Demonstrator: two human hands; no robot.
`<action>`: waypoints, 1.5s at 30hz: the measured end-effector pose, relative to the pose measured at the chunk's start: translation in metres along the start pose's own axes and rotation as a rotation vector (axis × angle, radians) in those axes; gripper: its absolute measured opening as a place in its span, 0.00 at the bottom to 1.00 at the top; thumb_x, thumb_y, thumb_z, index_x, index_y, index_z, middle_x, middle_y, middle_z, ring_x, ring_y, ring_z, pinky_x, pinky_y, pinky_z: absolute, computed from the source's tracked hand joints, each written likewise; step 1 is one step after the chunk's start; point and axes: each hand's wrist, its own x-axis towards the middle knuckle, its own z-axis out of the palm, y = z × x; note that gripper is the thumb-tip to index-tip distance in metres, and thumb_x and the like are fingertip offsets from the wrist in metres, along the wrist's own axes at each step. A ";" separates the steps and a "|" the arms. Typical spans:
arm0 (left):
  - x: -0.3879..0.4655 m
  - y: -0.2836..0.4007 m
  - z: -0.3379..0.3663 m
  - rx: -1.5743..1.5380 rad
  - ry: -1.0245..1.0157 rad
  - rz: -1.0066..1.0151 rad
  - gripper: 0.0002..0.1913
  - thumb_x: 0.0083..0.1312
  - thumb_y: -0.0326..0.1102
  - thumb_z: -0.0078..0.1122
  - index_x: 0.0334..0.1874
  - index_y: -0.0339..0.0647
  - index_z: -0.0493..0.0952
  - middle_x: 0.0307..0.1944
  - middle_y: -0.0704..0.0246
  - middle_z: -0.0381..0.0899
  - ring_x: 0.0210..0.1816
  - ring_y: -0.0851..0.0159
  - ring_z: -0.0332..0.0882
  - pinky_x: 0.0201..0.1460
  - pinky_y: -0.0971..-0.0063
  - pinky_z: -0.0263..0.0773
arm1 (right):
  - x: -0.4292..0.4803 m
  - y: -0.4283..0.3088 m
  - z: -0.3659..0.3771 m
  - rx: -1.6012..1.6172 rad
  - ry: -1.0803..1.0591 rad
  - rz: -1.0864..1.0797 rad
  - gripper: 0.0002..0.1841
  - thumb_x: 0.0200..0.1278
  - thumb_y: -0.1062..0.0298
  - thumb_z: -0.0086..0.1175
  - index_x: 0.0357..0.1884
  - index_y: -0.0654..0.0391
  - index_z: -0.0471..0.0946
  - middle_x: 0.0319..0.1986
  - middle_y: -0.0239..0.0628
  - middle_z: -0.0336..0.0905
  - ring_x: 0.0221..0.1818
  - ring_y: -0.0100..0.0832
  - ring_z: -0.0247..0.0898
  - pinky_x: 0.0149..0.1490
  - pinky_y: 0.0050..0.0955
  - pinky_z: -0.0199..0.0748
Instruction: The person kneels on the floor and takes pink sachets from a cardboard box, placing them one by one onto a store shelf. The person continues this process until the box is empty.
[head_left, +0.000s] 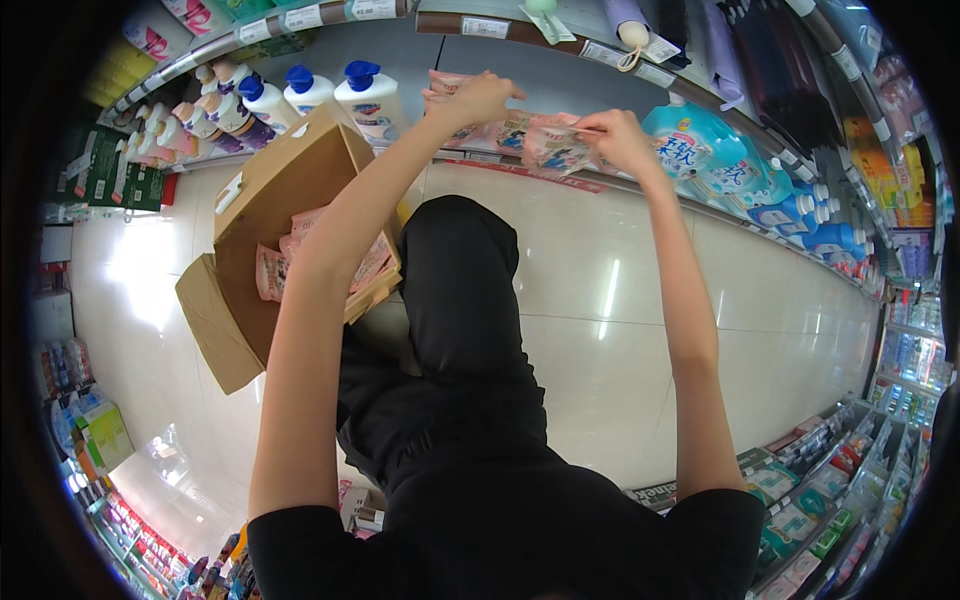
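My right hand (621, 142) pinches the top edge of a pink printed plastic pouch (556, 148) at the front of the low shelf. Similar pink pouches (507, 132) stand beside and behind it. Over them reaches my left hand (484, 99), its fingers stretched to the right with nothing visible in them. One more pink pouch (448, 81) shows just behind that hand. Beside my raised knee, an open cardboard box (300, 161) leans with its flaps out. Several pink pouches (271, 271) lie inside it, partly hidden by my left forearm.
White pump bottles with blue tops (369, 101) stand left of the pouches. Turquoise refill pouches (679, 146) are on the right. An upper shelf edge (457, 25) overhangs the low shelf, with folded umbrellas (724, 56) at its right. Stocked shelves (810, 495) stand behind me.
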 end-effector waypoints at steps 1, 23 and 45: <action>0.003 -0.002 0.009 0.122 0.044 0.070 0.18 0.55 0.40 0.61 0.48 0.46 0.79 0.34 0.62 0.82 0.42 0.57 0.78 0.66 0.62 0.57 | 0.002 0.005 0.007 0.008 0.008 -0.015 0.09 0.52 0.73 0.55 0.36 0.57 0.82 0.31 0.47 0.80 0.34 0.44 0.78 0.40 0.31 0.73; 0.052 -0.030 0.018 0.020 -0.016 -0.114 0.10 0.58 0.43 0.56 0.37 0.53 0.83 0.33 0.65 0.83 0.43 0.56 0.78 0.48 0.63 0.71 | 0.059 0.053 0.113 0.022 0.431 -0.094 0.10 0.48 0.73 0.55 0.33 0.51 0.84 0.26 0.46 0.79 0.33 0.46 0.75 0.42 0.41 0.73; 0.009 -0.012 -0.009 -0.083 0.043 0.014 0.23 0.58 0.42 0.59 0.57 0.46 0.73 0.43 0.59 0.81 0.42 0.55 0.78 0.48 0.66 0.72 | 0.068 0.058 0.118 0.160 0.212 0.067 0.15 0.49 0.70 0.56 0.42 0.53 0.80 0.37 0.47 0.79 0.42 0.48 0.74 0.50 0.38 0.72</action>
